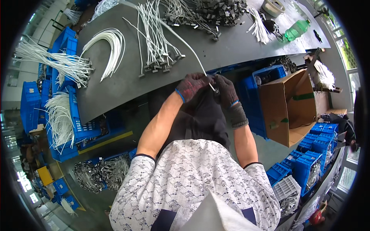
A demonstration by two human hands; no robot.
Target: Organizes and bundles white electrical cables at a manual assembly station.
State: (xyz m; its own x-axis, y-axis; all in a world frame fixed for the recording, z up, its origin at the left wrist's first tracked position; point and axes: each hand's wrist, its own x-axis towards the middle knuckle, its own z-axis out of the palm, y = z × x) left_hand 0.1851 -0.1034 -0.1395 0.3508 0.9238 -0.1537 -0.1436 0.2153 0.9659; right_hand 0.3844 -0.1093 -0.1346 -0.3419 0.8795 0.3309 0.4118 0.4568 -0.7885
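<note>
Both my hands wear dark knitted gloves and meet just off the table's near edge, above my lap. My left hand is closed around a white cable near its end. The cable runs back over the tabletop to the far left, and its short tip pokes out between the hands. My right hand is closed on a small dark block beside that tip. Fingers hide most of the block, and I cannot tell whether the cable passes through it.
On the dark table lie a cable bundle with dark end blocks, a curved white bundle, a block pile and a green bottle. A cardboard box stands at right; blue crates holding cables stand left.
</note>
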